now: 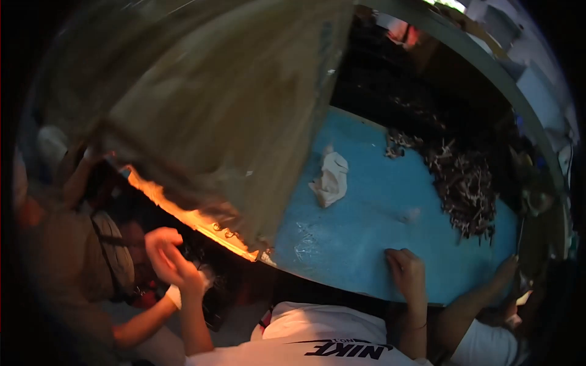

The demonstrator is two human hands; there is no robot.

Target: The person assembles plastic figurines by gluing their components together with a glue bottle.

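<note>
My left hand (168,256) is raised beside the glowing orange edge (189,213) under a large brown sheet-like cover (207,116). Its fingers are bent but apart from the thumb, and nothing shows in them. Over the near edge of a blue tabletop (360,244) is my right hand (408,274), fingers curled in; whatever they may hold is hidden. Farther off on the blue surface lies a crumpled white cloth or glove (332,180). To the right spreads a heap of small dark, branching pieces (464,189), too dim to name.
At the left, a person in brownish clothing (67,262) reaches an arm with a white cuff (175,296) close to my left forearm. Another person's arm (482,299) rests along the table's right end. A curved pale rim (488,64) bounds the far side.
</note>
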